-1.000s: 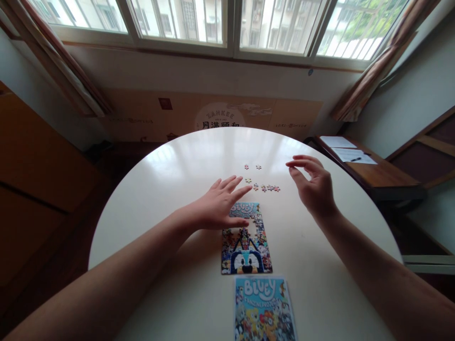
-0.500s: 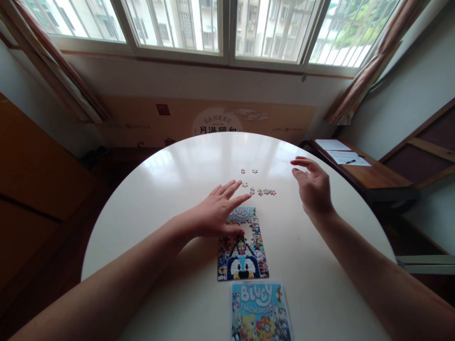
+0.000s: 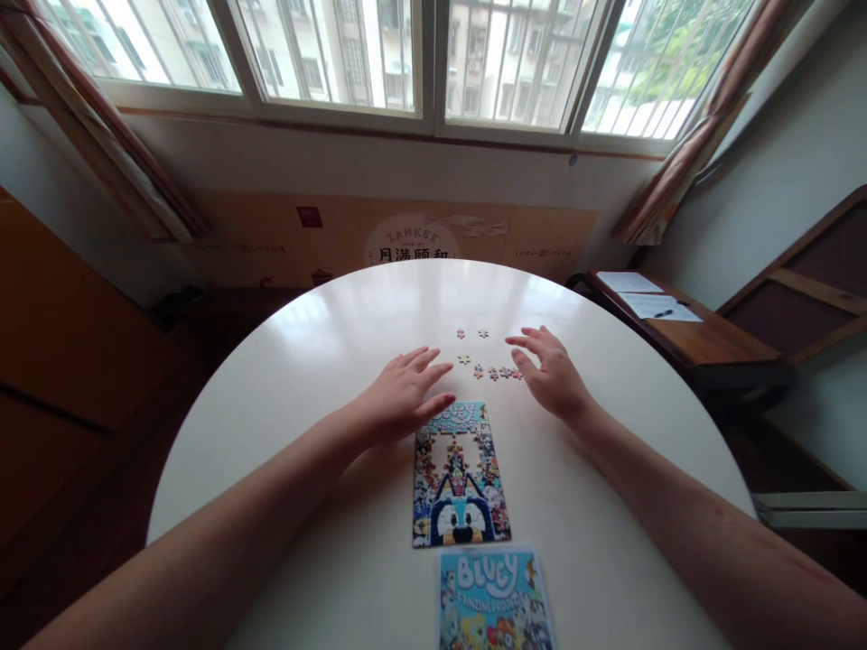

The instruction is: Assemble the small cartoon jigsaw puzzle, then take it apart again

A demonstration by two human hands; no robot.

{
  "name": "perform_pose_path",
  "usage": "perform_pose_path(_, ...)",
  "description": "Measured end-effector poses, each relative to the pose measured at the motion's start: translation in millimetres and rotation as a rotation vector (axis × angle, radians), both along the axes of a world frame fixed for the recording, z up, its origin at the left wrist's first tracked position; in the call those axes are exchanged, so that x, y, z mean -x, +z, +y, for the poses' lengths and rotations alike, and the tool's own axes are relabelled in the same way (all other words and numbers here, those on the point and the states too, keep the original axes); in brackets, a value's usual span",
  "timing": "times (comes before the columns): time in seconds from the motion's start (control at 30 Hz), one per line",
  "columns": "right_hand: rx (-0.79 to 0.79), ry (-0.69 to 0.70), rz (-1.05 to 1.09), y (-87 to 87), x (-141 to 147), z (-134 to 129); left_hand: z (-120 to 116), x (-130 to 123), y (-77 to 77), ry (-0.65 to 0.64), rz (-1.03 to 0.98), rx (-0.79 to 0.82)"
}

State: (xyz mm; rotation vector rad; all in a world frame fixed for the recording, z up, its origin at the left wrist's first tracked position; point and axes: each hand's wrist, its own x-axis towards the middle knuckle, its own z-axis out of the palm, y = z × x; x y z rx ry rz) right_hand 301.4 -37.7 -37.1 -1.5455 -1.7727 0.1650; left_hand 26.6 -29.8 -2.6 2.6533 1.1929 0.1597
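A jigsaw puzzle (image 3: 461, 506) with a blue dog's head lies on the white round table (image 3: 271, 533), with a gap in its upper part. My left hand (image 3: 406, 388) is spread at the puzzle's upper left corner, holding nothing. Beyond the puzzle are several loose pieces (image 3: 493, 373), with a yellowish one (image 3: 464, 359) and two others (image 3: 483, 334) farther back. My right hand (image 3: 550, 375) is beside the right end of the row of pieces, fingers apart and nothing in them. Nearest me lies a Bluey picture sheet (image 3: 494, 600).
To the right of the table stands a wooden desk (image 3: 708, 340) with papers (image 3: 660, 307) and a pen on it. A printed cardboard panel (image 3: 271, 226) and windows are behind the table, with curtains at both sides.
My right hand has moved left and toward the loose pieces. My left hand has drawn back to the left, uncovering the gap in the puzzle. The view has shifted slightly.
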Motion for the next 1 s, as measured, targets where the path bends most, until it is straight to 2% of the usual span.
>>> perform_pose_path(0.17,0.151,0.086,-0.298,-5.3,25.0,-9.2,8.4,1.3,-6.4,0.110,-0.043,-0.051)
perform_pose_path(0.27,0.153,0.143,-0.357,-9.3,37.2,-10.0,10.3,-0.2,-8.2,0.129,-0.058,-0.093)
perform_pose_path(0.43,0.202,0.145,-0.388,-7.9,43.1,-7.4,11.8,-8.8,-11.0,0.163,-0.099,-0.103)
perform_pose_path(0.67,0.149,0.312,-0.432,2.5,48.5,-12.8,17.4,-12.3,-16.5,0.080,-0.236,-0.159)
perform_pose_path(0.8,0.132,0.279,-0.409,6.0,47.9,-14.0,22.5,-12.3,-18.0,0.094,-0.265,-0.166)
perform_pose_path(1.0,-0.051,0.178,-0.366,21.2,41.1,-23.2,27.8,-11.0,-15.8,0.049,-0.192,-0.114)
